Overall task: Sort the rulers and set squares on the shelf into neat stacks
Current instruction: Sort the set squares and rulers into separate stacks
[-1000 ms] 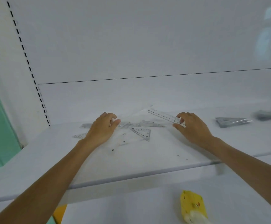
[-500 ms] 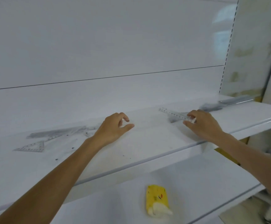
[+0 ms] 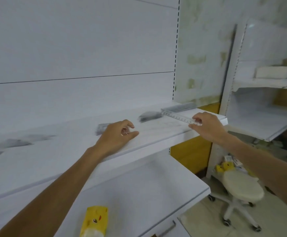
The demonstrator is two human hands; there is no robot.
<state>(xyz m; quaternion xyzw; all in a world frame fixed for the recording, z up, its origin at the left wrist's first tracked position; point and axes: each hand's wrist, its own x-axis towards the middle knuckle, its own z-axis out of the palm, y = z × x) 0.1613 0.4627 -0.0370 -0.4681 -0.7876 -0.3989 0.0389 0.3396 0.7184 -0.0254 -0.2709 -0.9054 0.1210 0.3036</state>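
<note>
Clear plastic ruler (image 3: 177, 116) sat pinched in R hand (image 3: 207, 127), 3 o'clock on white shelf (image 3: 53, 159); L hand (image 3: 117, 135) loosely curled, empty.

A shop, judging by white retail shelving (image 3: 71, 161) with a slotted upright (image 3: 176, 48) and a rolling stool (image 3: 242, 187) nearby.

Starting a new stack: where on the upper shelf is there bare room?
Bare: the front strip of the shelf between left hand and right hand, which pinches the clear ruler. Crowded: the back edge, with dark stack and ruler stack.
</note>
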